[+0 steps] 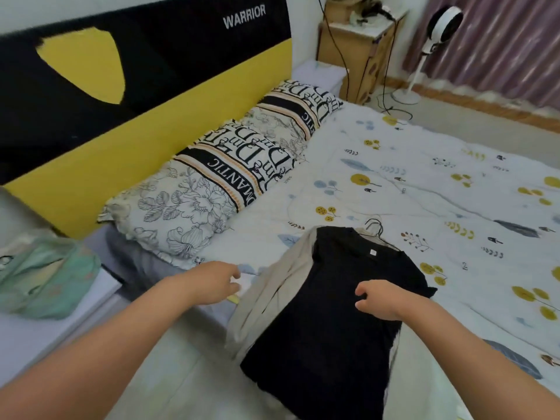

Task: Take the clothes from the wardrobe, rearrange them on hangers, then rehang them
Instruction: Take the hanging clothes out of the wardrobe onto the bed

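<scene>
A black T-shirt (pixel 327 313) lies flat on the bed (pixel 424 177), draped over its near edge. Under it lies a beige garment (pixel 272 292), showing along the left side. A dark hanger hook (pixel 375 225) pokes out above the black collar. My right hand (pixel 378 298) hovers over the black T-shirt's middle with fingers loosely curled, holding nothing. My left hand (pixel 215 283) hovers left of the beige garment near the bed edge, fingers relaxed, holding nothing.
Two patterned pillows (pixel 212 183) lie against the black and yellow headboard (pixel 121 86). A pale green bag (pixel 45 280) sits on a white surface at left. A bedside cabinet (pixel 360 50), cables and a standing fan (pixel 436 40) are at the back right.
</scene>
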Motion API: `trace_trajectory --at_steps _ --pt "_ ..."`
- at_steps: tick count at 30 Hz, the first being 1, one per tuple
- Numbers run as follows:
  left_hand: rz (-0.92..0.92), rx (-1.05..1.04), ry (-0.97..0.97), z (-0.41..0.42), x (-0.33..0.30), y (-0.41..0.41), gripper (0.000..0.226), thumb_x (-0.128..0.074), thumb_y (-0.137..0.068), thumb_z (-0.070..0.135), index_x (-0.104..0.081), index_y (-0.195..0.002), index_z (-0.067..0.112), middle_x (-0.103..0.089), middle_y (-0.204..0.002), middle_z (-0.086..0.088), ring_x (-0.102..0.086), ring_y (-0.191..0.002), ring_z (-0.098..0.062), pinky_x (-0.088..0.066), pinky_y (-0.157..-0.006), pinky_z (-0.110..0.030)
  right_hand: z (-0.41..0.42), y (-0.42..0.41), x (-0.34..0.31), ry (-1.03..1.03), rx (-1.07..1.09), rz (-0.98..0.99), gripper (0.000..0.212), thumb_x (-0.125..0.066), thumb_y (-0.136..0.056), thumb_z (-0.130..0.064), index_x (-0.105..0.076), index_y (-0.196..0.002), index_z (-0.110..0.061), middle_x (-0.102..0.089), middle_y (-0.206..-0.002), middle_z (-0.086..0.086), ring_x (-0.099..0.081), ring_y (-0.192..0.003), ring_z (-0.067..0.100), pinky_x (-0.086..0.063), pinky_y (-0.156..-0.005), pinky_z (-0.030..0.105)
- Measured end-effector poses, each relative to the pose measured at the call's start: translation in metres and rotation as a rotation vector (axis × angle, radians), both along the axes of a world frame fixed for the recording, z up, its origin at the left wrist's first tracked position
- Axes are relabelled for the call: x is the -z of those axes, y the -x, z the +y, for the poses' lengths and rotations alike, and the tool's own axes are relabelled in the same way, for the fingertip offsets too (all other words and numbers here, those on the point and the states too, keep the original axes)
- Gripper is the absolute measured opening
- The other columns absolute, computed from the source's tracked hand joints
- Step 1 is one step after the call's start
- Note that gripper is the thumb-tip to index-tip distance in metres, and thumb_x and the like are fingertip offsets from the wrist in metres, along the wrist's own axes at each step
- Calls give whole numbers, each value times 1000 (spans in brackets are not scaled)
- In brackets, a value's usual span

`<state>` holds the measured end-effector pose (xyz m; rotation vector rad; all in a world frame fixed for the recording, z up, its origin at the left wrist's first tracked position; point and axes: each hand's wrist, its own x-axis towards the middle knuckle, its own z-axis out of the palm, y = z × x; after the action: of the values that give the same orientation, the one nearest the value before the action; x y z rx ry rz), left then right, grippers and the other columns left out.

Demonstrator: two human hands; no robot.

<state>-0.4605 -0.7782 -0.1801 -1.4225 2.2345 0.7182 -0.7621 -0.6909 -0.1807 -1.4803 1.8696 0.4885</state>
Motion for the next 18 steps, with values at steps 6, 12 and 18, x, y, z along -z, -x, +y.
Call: trace_trajectory --at_steps 6,12,18 --pt "-52 -167 69 57 -45 -90 30 -44 -95 32 -52 -117 14 -59 -120 -4 -54 -108 -20 -38 -78 -24 -10 -77 -40 89 -190 -38 43 -45 -96 -27 -43 -138 -17 -46 -140 4 -46 -126 21 -40 -103 31" --pt "-31 -518 115 139 -64 -151 43 -42 -96 36 -43 -136 20 -49 -138 0 -54 -111 -16 -38 -93 -21 -21 -150 -65 162 -483 -81 46 -42 -96 -29 -37 -141 -20 -42 -144 5 -44 -127 22 -37 -95 27" --pt "-46 -822 -1 251 -55 -181 44 -40 -97 35 -38 -139 19 -42 -142 -2 -43 -127 -14 -33 -99 -19 5 -212 -75 172 -841 -86 47 -43 -97 -31 -37 -142 -18 -41 -145 7 -41 -130 24 -35 -102 30"
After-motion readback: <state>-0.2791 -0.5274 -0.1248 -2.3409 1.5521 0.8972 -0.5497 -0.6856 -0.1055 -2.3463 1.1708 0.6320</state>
